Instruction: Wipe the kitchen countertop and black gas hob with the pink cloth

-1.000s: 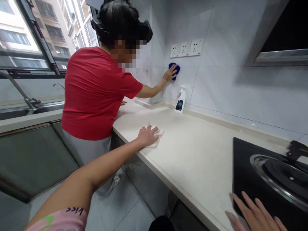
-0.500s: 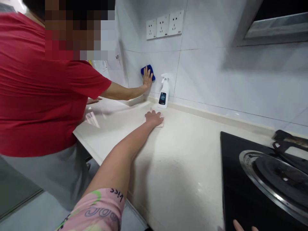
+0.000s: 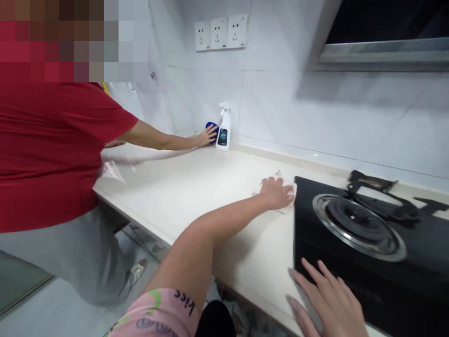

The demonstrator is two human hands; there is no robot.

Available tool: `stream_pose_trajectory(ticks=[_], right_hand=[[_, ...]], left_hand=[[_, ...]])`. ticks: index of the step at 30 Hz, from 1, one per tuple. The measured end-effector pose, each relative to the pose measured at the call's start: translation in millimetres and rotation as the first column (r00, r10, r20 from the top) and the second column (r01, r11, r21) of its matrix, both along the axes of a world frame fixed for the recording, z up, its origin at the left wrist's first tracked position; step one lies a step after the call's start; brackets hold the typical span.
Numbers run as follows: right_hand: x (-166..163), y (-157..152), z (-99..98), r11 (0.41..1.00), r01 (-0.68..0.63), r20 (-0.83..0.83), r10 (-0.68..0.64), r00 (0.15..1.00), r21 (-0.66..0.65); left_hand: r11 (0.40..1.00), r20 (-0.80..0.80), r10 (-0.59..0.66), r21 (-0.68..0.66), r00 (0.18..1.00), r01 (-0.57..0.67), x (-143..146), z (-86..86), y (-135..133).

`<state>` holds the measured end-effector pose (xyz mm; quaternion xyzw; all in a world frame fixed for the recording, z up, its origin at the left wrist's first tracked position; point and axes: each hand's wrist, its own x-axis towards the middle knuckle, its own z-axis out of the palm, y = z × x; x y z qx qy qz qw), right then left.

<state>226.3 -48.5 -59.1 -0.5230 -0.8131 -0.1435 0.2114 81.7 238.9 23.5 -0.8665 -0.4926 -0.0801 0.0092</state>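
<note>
My left hand presses a whitish cloth onto the cream countertop, right beside the left edge of the black gas stove. Its fingers are bent over the cloth, whose edges stick out around the hand. At the lower right, my right hand is open with fingers spread, over the stove's front left edge. It holds nothing; whether it rests on the surface I cannot tell. A round burner with a metal ring lies beyond it.
At left, a person in a red shirt reaches along the counter, a hand on a blue cloth. A white spray bottle stands beside it. Black pan supports lie behind the burner; a range hood hangs above.
My left hand has moved the cloth right, from near the spray bottle to the stove's edge. My right hand has come further into view. The other person's hand has lowered with the blue cloth.
</note>
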Motion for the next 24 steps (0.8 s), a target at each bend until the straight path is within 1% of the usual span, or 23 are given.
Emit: stream_pose_trajectory(ticks=[2,4,7,9,11,13,15,16,17,18,20,21,23,24], right_hand=[[-4,-1,5.0,1.000,0.018,-0.044,-0.018,0.999,-0.015],[-9,-1,9.3,0.999,0.039,-0.135,-0.041,0.990,-0.013],[-14,0,14.1,0.994,0.088,-0.314,-0.104,0.944,-0.063],[-16,1,15.6,0.986,0.139,-0.391,-0.163,0.906,-0.090],[-19,0,14.5,0.979,0.173,-0.387,-0.201,0.900,-0.107],[-21,1,11.0,0.980,0.180,-0.323,-0.198,0.926,-0.086],[-23,2,6.2,0.982,0.184,-0.261,-0.186,0.947,-0.032],[-24,2,4.0,0.982,0.190,-0.244,-0.183,0.952,0.005],[-25,4,2.1,0.980,0.196,-0.235,-0.182,0.955,0.040],[-25,5,0.7,0.978,0.199,-0.232,-0.179,0.956,0.067],[-26,8,-0.6,0.975,0.203,-0.235,-0.176,0.956,0.096],[-26,9,-0.6,0.974,0.208,-0.238,-0.181,0.954,0.094],[-26,10,0.5,0.973,0.220,-0.244,-0.197,0.949,0.068],[-26,11,1.3,0.974,0.222,-0.246,-0.204,0.948,0.051]], left_hand=[[0.999,0.006,-0.030,0.012,1.000,0.030,6,2.3,-21],[0.999,0.003,-0.045,0.018,0.999,0.045,2,5.7,-44],[0.997,-0.016,-0.064,0.040,0.998,0.065,-14,11.2,-87],[0.994,-0.040,-0.087,0.056,0.995,0.089,-29,13.4,-121],[0.990,-0.061,-0.129,0.051,0.990,0.132,-45,12.9,-155],[0.979,-0.060,-0.191,0.054,0.980,0.195,-62,9.7,-184],[0.965,-0.039,-0.250,0.068,0.967,0.252,-76,5.6,-198],[0.962,-0.027,-0.263,0.066,0.965,0.264,-81,4.1,-197],[0.967,-0.015,-0.250,0.054,0.968,0.250,-84,3.3,-192],[0.978,-0.006,-0.203,0.034,0.979,0.203,-86,3.5,-182],[0.999,0.003,-0.044,-0.001,0.999,0.044,-84,5.9,-152],[0.999,0.006,0.042,-0.003,0.999,-0.042,-83,7.7,-134],[0.989,0.015,0.150,0.007,0.989,-0.150,-81,11.0,-102],[0.983,0.018,0.181,0.011,0.983,-0.181,-82,12.3,-89]])
